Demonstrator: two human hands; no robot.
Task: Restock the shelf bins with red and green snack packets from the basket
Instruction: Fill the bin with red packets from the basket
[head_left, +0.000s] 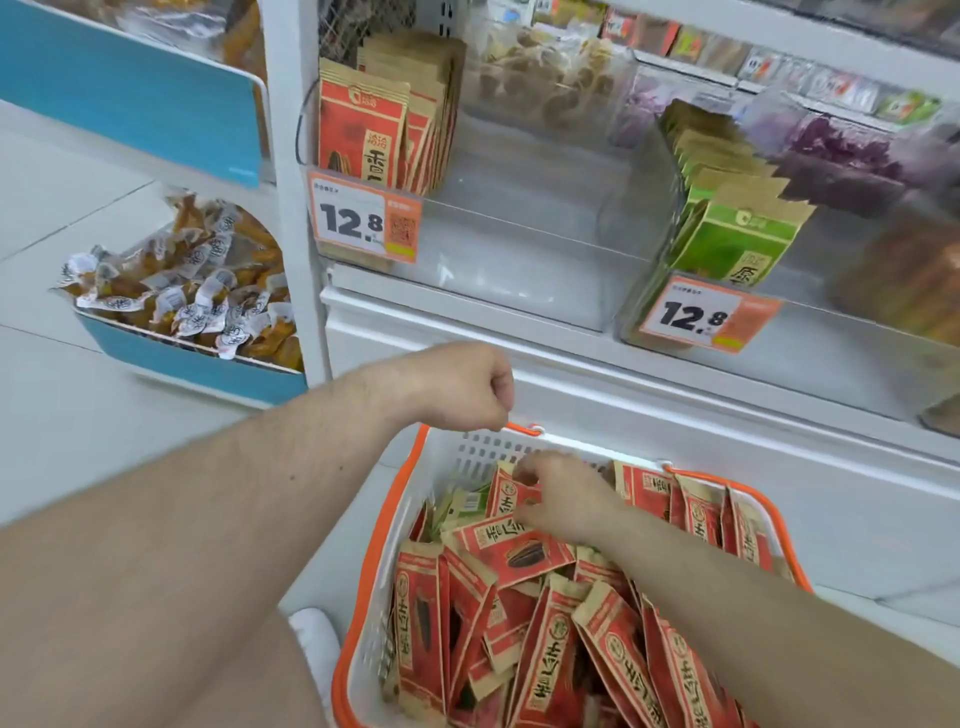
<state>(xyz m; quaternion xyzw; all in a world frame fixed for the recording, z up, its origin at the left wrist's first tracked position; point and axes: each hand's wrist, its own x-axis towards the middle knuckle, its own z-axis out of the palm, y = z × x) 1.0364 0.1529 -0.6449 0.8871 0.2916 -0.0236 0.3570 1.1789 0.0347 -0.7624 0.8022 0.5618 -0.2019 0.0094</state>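
Note:
A white basket with orange rim (395, 499) stands low in front of me, piled with several red snack packets (519, 551) and a few green ones (462, 506) at its far left. My left hand (462, 387) is a fist gripping the basket's orange handle (524, 429) at the far rim. My right hand (566, 501) reaches into the basket and pinches a red packet (506, 491) near the far wall. On the shelf, a clear bin holds red packets (384, 119) at left; another clear bin holds green packets (727, 228) at right.
Orange price tags reading 12.8 hang on the left bin (363, 221) and the right bin (706, 314). A blue bin of small wrapped snacks (182, 296) sits at left. Other clear bins with snacks (545, 83) fill the shelf behind. A white shoe (311, 639) is by the basket.

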